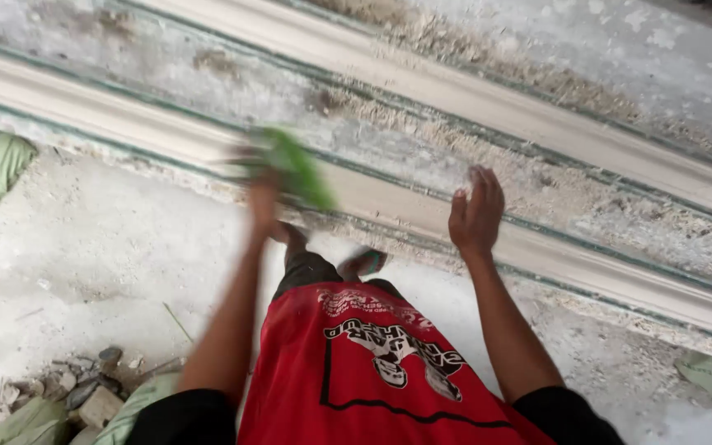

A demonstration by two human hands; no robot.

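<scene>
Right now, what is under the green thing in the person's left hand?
Under the blurred green thing held by the left hand runs a long white moulding with thin green lines, dusted with sandy grit. The strip directly beneath it is covered, so its surface there cannot be seen.

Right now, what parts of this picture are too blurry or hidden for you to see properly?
Head view:
- The green thing in the left hand: motion blur smears it, so its kind is unclear, and the grip cannot be judged.
- The right hand: only its back shows near the pale moulding; contact is unclear.
- The foot: mostly hidden behind the red shirt.
- The rubble: cut off by the bottom edge.
</scene>
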